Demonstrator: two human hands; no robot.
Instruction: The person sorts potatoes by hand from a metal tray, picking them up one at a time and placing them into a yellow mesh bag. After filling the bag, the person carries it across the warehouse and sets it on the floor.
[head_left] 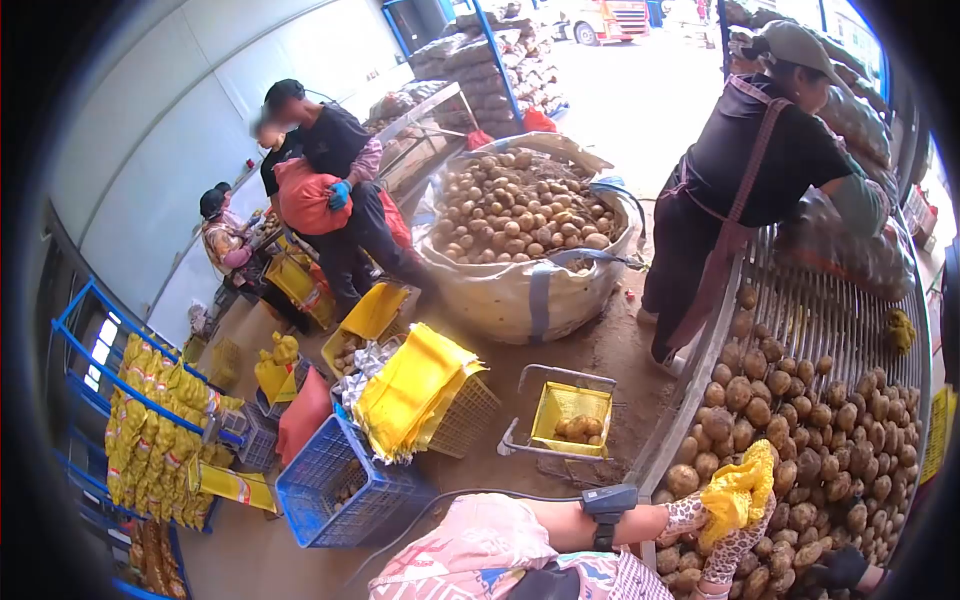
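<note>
Beyond the far end of the slatted counter (812, 300), strong daylight floods through a wide opening, washing the paved ground outside (650, 95) nearly white around a parked truck (622, 20), with a slim blue post (498, 62) standing beside the gap. A dusty brown floor (240, 550) spreads out from the counter's left edge toward a tall, pale panelled wall (170, 110). Well apart from that same edge stands a blue metal rack (150, 396), small bright panes (102, 345) showing behind its bars.
</note>
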